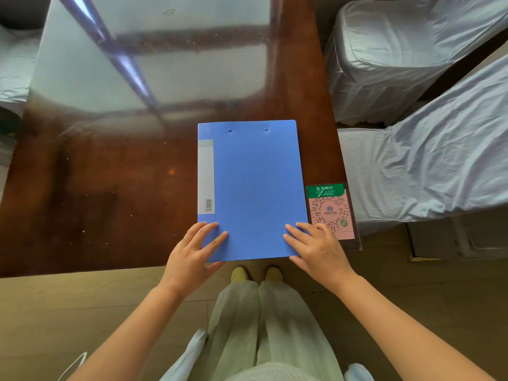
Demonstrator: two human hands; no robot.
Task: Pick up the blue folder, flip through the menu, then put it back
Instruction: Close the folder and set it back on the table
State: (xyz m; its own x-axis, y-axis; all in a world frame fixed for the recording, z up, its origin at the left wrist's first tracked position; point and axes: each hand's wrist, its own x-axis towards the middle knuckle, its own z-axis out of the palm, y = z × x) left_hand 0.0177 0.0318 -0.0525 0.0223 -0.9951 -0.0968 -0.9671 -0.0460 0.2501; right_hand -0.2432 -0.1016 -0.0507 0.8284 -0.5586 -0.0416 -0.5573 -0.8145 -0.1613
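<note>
Two hands lay on the near end of the blue folder [255,188], which was closed and flat on the dark brown tabletop [110,188], its near edge at the tabletop's near edge. The left hand [192,251] rested on the folder's near left corner with its fingers [217,237] spread and flat on the cover and the thumb down at the near edge; whether the thumb had hooked under the cover could not be told. The right hand [316,248] rested on the folder's near right corner, likewise spread, fingertips on the cover and the thumb at the near edge. Neither hand was pinching the folder in any way that showed.

A pale grey label strip [205,177] with a small barcode ran down the folder's left side, and two small rivets [229,130] sat near its far edge. Just right of the folder, touching or nearly touching its edge, lay a pink QR-code card [331,213] with a green header, in a clear sleeve; the right hand partly covered its near left corner. Farther right of the folder, beyond the tabletop's edge, stood chairs in white fabric covers [412,166]. Beyond the folder's far edge the glossy tabletop reflected a window. Below the folder's near edge the person's pale trousers [261,312] and yellowish shoes [240,273] showed over a wooden floor [82,298].
</note>
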